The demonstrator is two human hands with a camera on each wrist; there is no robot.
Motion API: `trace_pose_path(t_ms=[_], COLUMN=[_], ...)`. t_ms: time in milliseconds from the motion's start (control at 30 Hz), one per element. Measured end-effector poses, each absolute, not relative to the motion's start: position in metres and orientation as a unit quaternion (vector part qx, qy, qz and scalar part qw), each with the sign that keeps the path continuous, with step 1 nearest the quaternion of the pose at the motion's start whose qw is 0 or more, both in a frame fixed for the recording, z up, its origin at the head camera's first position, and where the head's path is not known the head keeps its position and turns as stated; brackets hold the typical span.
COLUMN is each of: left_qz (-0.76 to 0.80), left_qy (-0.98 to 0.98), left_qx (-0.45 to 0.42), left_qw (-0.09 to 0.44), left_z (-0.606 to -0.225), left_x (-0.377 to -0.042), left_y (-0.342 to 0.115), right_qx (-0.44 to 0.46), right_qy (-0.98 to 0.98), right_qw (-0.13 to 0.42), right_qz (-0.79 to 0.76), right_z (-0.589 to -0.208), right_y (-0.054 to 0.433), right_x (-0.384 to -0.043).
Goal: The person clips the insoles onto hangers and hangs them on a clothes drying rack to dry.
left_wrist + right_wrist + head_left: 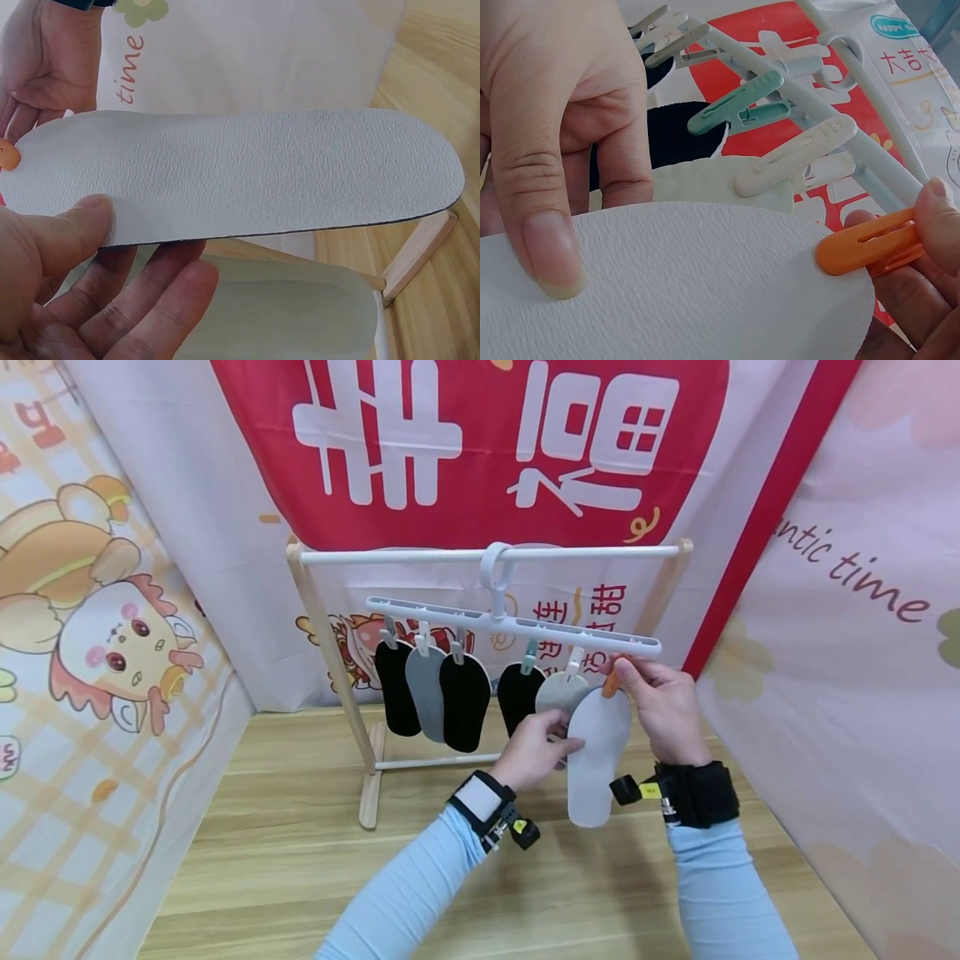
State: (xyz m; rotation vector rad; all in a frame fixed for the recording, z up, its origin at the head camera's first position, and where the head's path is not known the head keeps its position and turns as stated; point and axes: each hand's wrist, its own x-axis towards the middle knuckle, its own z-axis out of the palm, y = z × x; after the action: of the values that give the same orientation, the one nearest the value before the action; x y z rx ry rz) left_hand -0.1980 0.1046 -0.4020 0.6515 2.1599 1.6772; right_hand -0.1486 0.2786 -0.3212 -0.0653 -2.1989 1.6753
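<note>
A white insole (597, 760) hangs at the hanger's right end, its textured face (285, 165) toward me. My left hand (534, 752) pinches its side edge, thumb on the face and fingers behind. With thumb and fingers, my right hand (667, 706) pinches the tail of an orange clip (855, 244). The clip's tip overlaps the insole's top edge; I cannot tell whether it bites. Above is the white clip hanger (450, 614), tilted lower at the right. Next to this insole hang a pale insole (557, 692) on a whitish clip and a black insole (517, 693) on a green clip (739, 105).
The hanger's hook (495, 564) loops over the white rail (390, 557) of a wooden-legged stand (330, 643). Farther left hang a black insole (465, 710), a grey insole (426, 693) and another black insole (397, 693). Printed cloths surround the wood-grain surface (285, 860).
</note>
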Motion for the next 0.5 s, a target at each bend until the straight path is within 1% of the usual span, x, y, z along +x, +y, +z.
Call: trace_pose_path(t_ms=[500], left_qz=[0.577], left_qy=[0.768], left_qx=[0.233], left_qw=[0.153], left_z=[-0.3936], left_x=[-0.1980], left_y=[0.1074], right_qx=[-0.015], right_qy=[-0.785], right_qw=[0.188], right_qz=[0.590], right_z=[-0.3214], right_y=[0.2784], right_x=[-0.1484])
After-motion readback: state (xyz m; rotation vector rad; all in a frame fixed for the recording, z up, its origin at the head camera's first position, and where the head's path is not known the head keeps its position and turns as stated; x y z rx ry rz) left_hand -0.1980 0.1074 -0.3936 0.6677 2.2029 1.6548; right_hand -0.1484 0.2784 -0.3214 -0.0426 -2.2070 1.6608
